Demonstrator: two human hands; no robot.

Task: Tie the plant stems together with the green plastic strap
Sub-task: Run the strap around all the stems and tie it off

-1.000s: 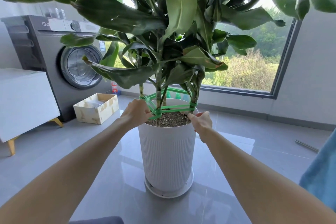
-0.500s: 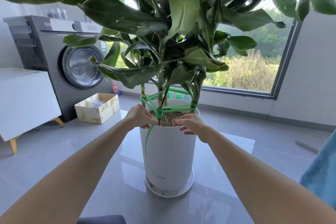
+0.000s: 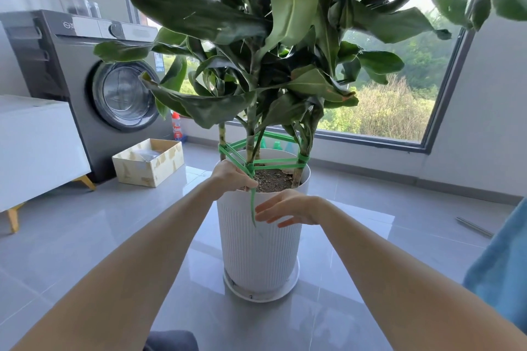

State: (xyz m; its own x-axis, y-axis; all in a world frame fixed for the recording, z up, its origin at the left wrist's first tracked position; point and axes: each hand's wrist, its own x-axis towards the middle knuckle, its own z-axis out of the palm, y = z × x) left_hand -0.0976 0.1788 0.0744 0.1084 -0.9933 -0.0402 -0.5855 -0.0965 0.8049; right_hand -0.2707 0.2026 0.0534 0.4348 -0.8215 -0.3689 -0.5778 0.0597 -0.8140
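A big leafy plant grows in a white ribbed pot (image 3: 261, 251) on the grey floor. A green plastic strap (image 3: 273, 163) runs between its stems (image 3: 250, 139) just above the soil, wound round each one. My left hand (image 3: 232, 178) pinches the strap at the near stem, beside the pot rim. The strap's loose tail (image 3: 252, 208) hangs down the front of the pot. My right hand (image 3: 288, 206) hovers in front of the pot with fingers straight, its fingertips right by the tail; whether they touch it I cannot tell.
A grey washing machine (image 3: 94, 85) stands at the left with a white cabinet (image 3: 37, 148) in front of it. A small open box (image 3: 148, 161) sits on the floor. A large window (image 3: 385, 105) is behind the plant. Blue cloth (image 3: 504, 259) shows at the right edge.
My right hand left the pot's right rim, crossed to the front and dropped beside the hanging tail. The strap end now hangs loose from my left hand's pinch.
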